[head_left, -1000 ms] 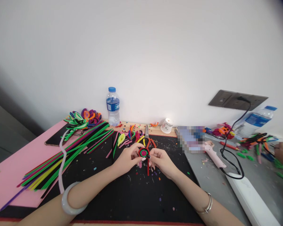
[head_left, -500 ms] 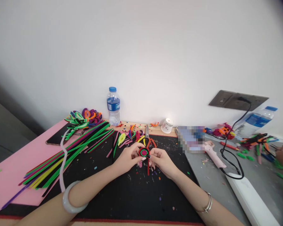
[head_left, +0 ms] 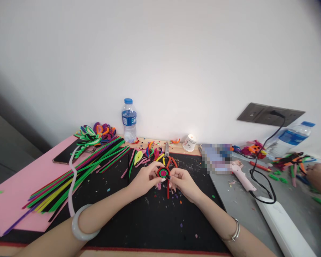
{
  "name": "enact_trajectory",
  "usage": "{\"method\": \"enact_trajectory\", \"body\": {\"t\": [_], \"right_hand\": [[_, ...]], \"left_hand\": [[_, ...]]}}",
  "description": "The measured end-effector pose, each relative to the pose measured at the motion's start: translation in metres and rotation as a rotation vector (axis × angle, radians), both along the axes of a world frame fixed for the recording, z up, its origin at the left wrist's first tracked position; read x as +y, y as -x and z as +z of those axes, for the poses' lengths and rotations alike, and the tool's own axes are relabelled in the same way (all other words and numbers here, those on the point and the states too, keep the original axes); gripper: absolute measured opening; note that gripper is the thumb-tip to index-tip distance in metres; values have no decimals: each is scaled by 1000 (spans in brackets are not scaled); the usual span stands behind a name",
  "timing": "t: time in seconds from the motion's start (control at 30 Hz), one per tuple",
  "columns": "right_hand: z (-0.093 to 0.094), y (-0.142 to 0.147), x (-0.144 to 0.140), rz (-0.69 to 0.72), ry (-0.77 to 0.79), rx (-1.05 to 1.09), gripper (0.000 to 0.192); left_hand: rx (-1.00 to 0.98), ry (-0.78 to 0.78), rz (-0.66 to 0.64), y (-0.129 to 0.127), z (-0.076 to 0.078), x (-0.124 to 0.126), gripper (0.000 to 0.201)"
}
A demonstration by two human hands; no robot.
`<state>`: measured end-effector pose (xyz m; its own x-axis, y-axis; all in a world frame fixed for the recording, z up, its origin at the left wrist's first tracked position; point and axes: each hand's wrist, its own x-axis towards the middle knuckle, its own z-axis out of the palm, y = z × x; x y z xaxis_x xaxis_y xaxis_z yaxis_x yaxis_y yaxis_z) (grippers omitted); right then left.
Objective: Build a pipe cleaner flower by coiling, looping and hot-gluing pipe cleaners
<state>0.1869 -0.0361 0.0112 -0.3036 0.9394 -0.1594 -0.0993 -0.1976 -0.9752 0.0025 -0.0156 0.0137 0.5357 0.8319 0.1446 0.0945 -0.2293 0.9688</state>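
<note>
Between both hands is a round coil of pipe cleaner, pink in the middle with green, black and red rings around it. A red end hangs down from it. My left hand pinches the coil's left side between thumb and fingers. On the other side, my right hand grips its right edge near the hanging red end; the fingertips partly cover that spot. Just beyond the hands lie a pair of scissors, short red and yellow pipe cleaner pieces and a yellow loop.
Long pipe cleaners lie on pink paper at left, near a phone. A water bottle and paper cup stand by the wall. At right are a pink glue gun, a white power strip and another person's hand.
My hands stay almost in place, still holding the coil. At the far right, the other person's hand has moved a little left and up.
</note>
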Motion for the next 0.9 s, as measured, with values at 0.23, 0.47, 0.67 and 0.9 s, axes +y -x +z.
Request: {"method": "enact_trajectory", "body": {"t": [0.23,0.47,0.67,0.9], "right_hand": [[-2,-1,1,0,-7,7,26],[-2,0,1,0,-13,8,26],[0,1,0,-8,-4,-1,27],[1,0,0,-2,-5,21,24]], "left_hand": [[4,-7,1,0,-1,0,30],[0,-1,-10,0,0,1,29],[-2,0,-4,0,-1,1,30],[-1,-10,-16,0,-1,2,28]]}}
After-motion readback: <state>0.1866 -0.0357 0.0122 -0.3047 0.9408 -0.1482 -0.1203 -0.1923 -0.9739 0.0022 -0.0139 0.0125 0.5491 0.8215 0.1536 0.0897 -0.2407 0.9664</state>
